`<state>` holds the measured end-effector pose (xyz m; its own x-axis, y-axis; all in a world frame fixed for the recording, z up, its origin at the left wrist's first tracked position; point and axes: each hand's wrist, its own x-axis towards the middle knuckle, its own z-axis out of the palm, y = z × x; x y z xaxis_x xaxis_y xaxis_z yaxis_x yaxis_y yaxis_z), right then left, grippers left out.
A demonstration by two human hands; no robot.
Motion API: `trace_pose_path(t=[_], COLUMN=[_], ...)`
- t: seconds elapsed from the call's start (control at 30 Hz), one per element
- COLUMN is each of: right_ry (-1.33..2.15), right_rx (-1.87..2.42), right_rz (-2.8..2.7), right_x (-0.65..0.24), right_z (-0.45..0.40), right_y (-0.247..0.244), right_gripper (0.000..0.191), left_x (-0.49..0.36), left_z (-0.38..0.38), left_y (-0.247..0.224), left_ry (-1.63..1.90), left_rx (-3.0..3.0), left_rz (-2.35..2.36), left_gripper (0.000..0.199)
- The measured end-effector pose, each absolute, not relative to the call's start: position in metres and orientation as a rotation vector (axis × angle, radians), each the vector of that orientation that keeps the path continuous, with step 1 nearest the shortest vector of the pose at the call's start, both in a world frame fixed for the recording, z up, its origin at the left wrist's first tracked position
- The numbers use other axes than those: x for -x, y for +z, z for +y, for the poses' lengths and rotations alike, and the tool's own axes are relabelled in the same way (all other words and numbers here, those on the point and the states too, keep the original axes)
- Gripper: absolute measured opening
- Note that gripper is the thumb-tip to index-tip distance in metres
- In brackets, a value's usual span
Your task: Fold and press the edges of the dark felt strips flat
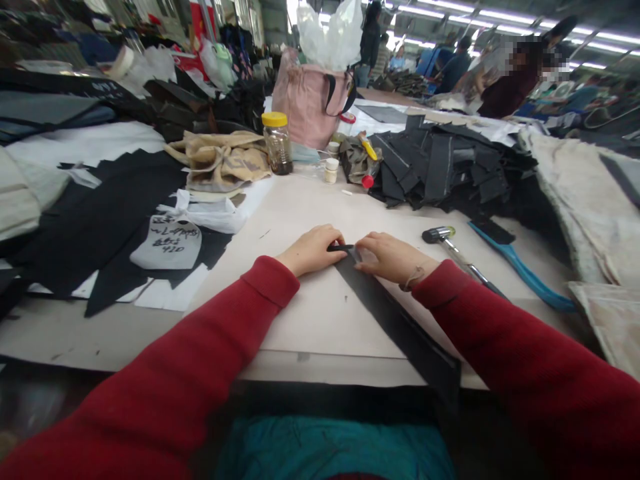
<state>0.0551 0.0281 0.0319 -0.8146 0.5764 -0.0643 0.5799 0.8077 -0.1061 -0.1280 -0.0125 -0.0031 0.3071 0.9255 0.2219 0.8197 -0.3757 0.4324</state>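
Observation:
A long dark fabric strip (395, 310) runs from between my hands down toward me and hangs over the table's front edge. Its far end is folded over. My left hand (315, 249) is closed on that end from the left, fingers curled. From the right, my right hand (387, 257) pinches the strip close by, and a small pale translucent piece shows at its fingertips. Right of my right hand lie a hammer (457, 257) with a black and yellowish head and a blue-handled brush (523, 267) with dark bristles.
Behind my hands stand a yellow-lidded jar (278, 147), a small white bottle (331, 171) and a pink bag (310, 107). Dark cut pieces (440, 163) are heaped at the back right. Black fabric (125, 213) with a handwritten tag (167, 243) covers the left. People are farther back.

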Motion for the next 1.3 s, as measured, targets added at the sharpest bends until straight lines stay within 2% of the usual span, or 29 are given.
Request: trace_pose_path(t=[0.1, 0.23, 0.4, 0.53, 0.73, 1.03, 1.3], right_ry=[-0.199, -0.397, -0.612, -0.710, -0.765, -0.808, -0.787], right_rx=[-0.995, -1.126, -1.165, -1.122, -1.051, -1.118, -1.108], right_rz=[2.925, 3.032, 3.195, 3.257, 3.310, 3.304, 3.314], right_x=[-0.048, -0.048, -0.055, -0.058, -0.057, -0.055, -0.055], right_z=[0.031, 0.035, 0.038, 0.040, 0.040, 0.036, 0.034], right_y=[0.034, 0.020, 0.000, -0.005, -0.008, -0.008, -0.009], right_gripper=[0.022, 0.021, 0.019, 0.019, 0.021, 0.021, 0.020], left_x=[0.132, 0.139, 0.138, 0.136, 0.133, 0.126, 0.138], left_z=[-0.015, -0.019, -0.019, -0.015, -0.009, -0.005, -0.005], left_y=[0.002, 0.010, 0.010, 0.007, 0.004, -0.004, 0.001], left_ry=[0.620, 0.567, 0.589, 0.563, 0.655, 0.707, 0.608], left_rx=[-2.224, -2.029, -1.994, -2.002, -1.951, -2.151, -2.300], left_rz=[1.579, 1.467, 1.503, 1.555, 1.571, 1.649, 1.536], left_gripper=[0.019, 0.032, 0.021, 0.021, 0.025, 0.019, 0.019])
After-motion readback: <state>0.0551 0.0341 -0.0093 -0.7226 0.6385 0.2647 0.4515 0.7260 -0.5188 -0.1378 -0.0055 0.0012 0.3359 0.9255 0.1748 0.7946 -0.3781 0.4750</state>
